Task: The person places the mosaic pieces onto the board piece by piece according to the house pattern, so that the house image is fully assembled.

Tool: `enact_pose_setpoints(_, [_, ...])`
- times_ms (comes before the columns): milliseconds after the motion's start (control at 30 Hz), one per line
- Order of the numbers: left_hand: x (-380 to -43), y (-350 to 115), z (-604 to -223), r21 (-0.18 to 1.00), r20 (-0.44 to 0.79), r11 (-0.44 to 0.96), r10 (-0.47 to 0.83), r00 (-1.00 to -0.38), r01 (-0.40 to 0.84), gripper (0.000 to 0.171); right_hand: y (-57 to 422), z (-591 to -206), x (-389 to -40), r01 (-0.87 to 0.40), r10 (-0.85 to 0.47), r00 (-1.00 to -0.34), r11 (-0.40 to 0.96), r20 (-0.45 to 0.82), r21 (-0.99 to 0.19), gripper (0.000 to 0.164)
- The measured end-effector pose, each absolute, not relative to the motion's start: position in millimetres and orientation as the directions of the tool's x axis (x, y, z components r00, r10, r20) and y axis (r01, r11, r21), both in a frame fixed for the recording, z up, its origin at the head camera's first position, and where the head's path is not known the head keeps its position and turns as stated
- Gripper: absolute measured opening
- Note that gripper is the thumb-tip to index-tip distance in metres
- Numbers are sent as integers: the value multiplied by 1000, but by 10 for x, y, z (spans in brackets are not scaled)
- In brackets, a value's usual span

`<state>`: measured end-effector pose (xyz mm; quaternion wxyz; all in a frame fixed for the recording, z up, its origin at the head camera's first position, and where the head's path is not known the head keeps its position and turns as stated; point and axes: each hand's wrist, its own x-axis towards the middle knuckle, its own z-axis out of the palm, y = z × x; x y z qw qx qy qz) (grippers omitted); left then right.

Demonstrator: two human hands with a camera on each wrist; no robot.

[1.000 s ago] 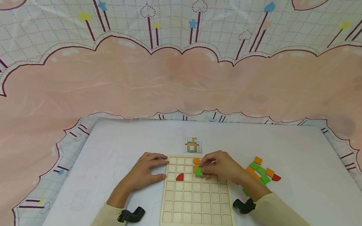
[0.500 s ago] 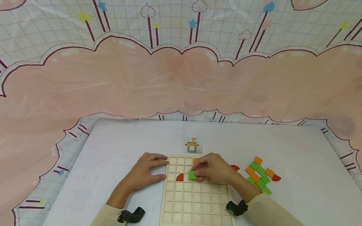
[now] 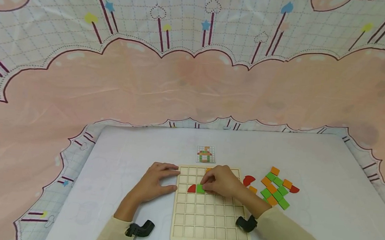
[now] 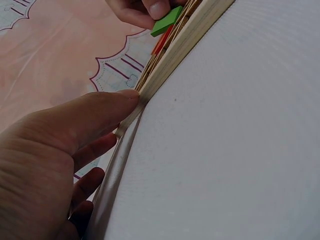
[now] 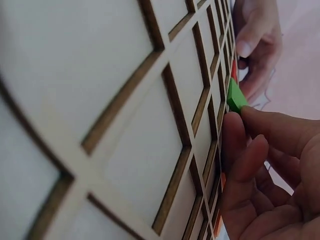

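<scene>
A square wooden grid board [image 3: 214, 218] lies flat on the white table. My right hand [image 3: 223, 181] pinches a green square tile [image 3: 200, 188] over a cell in an upper row, beside a red quarter-round tile [image 3: 191, 188]. In the right wrist view the green tile [image 5: 236, 96] looks tilted between thumb and finger. Fingertips and thumb of my left hand [image 3: 155, 180] touch the board's left edge; in the left wrist view the thumb [image 4: 125, 97] meets its side. Part of an orange tile [image 3: 208, 170] shows in the top row, mostly hidden by my right hand.
Right of the board lies a loose cluster of orange and green square tiles [image 3: 271, 188] with a red tile [image 3: 295, 189] at its edge. Closer to the board are red pieces [image 3: 249, 180] and an orange tile [image 3: 252, 189]. A small pattern card [image 3: 205, 154] lies beyond the board.
My right hand has moved left and slightly toward me, bringing the green tile up beside the red quarter-round tile. The left hand stays at the board's edge.
</scene>
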<state>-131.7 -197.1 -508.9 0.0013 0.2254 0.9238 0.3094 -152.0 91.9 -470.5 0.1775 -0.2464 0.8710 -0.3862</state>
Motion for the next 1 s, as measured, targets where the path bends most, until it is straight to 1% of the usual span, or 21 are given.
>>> enact_pose_setpoints(100, [-1318,-1969,-5088,569,138,709,418,-898,417,47,896,-4696,-1510,-303,-551,-827,605,-113,-736,2])
enact_pose_setpoints(333, [-1315,-1967,-5083,564,147,707,422,-895,426,47,872,-4722,-1493,-320,-532,-841,636,-98,-702,7])
enact_pose_setpoints(533, [-1313,-1967,-5073,564,145,708,421,-895,425,48,869,-4753,-1501,-326,-533,-842,626,-85,-708,9])
enact_pose_setpoints(767, [-1320,-1962,-5073,559,136,715,420,-897,419,47,878,-4747,-1511,-252,-509,-850,619,-136,-744,7])
enact_pose_setpoints(867, [-1317,-1959,-5068,559,126,720,417,-900,412,48,886,-4738,-1504,-253,-511,-849,614,-133,-747,5])
enact_pose_setpoints(1000, [-1314,-1954,-5066,563,121,720,415,-902,406,48,885,-4738,-1492,-267,-513,-850,615,-120,-742,7])
